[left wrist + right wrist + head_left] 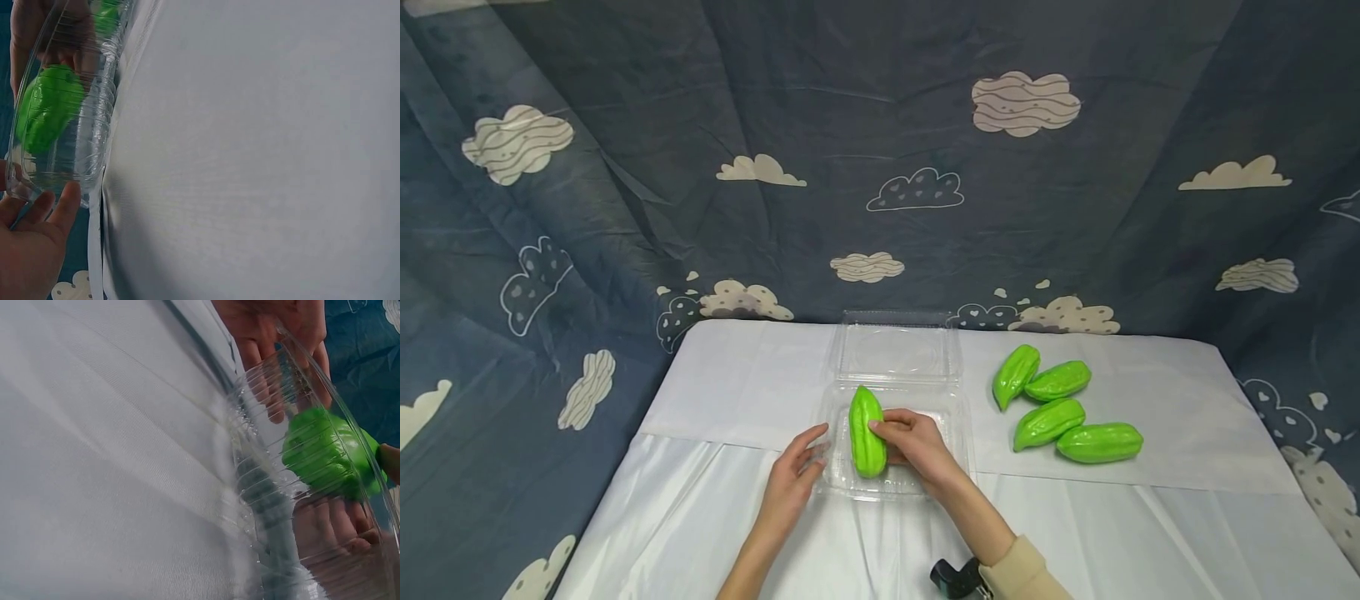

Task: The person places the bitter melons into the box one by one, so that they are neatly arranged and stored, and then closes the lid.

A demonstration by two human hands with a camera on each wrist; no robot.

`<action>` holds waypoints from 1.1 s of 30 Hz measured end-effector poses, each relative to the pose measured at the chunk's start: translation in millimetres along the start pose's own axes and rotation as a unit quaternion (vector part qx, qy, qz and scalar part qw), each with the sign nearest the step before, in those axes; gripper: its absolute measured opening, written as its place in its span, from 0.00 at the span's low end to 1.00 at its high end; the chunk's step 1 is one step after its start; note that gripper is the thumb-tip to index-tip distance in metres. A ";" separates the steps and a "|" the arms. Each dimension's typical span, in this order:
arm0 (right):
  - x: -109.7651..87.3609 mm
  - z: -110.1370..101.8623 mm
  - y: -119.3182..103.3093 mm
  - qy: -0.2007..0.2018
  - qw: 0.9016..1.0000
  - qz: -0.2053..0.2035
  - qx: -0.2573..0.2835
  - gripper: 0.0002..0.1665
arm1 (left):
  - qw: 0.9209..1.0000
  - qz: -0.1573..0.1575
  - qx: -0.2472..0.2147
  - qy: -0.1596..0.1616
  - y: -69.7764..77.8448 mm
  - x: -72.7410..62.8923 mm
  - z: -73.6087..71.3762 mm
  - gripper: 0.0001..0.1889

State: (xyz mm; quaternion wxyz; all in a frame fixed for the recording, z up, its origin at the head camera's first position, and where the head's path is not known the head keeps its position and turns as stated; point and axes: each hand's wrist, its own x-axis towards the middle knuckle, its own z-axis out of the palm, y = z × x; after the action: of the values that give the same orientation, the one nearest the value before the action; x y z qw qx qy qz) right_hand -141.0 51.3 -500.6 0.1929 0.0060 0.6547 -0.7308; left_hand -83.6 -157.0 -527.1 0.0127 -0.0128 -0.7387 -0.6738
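Observation:
A clear plastic clamshell box (957, 442) lies with its lid (897, 350) folded back, away from me. Inside the base, a glossy green ridged fruit with a pointed end (867, 433) lies lengthwise. My right hand (919, 446) pinches this fruit from its right side, thumb on top. At the left side of the box is my left hand (793, 479), fingers loosely bent and holding nothing. The left wrist view shows those fingertips (72, 190) close against the box wall; contact is hard to tell. Through the clear wall, the right wrist view shows the fruit (322, 453) between the hands.
Several more green ridged fruits (1101, 442) lie grouped to the right of the box. A white cloth (737, 367) covers the table. Behind hangs a dark curtain (850, 125) with cloud prints. A black device (955, 577) shows beside the right sleeve.

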 end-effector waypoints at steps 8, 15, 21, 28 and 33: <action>7.1 6.4 3.5 0.010 1.000 0.001 0.004 0.25 | 1.000 0.005 0.002 0.003 -1.4 0.2 0.1 0.25; 9.4 10.8 4.3 0.001 1.000 0.009 -0.012 0.26 | 1.000 -0.004 -0.002 0.002 -1.4 -0.1 0.2 0.25; 11.2 14.9 3.0 -0.009 1.000 0.006 -0.028 0.28 | 1.000 -0.010 -0.007 0.004 -0.8 0.1 0.4 0.26; 13.0 19.3 1.1 -0.015 0.999 0.004 -0.046 0.29 | 1.000 -0.015 -0.011 0.002 0.9 -0.5 0.5 0.26; 14.4 20.4 0.9 -0.018 0.998 0.000 -0.058 0.28 | 1.000 -0.019 -0.014 0.002 1.9 -0.8 0.5 0.26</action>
State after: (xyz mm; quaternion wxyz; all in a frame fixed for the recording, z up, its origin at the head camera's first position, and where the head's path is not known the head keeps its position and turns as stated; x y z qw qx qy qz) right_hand -149.0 27.7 -502.3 0.2046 -0.0180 0.6926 -0.6915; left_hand -82.7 -156.4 -525.3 0.0011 0.0019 -0.7292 -0.6842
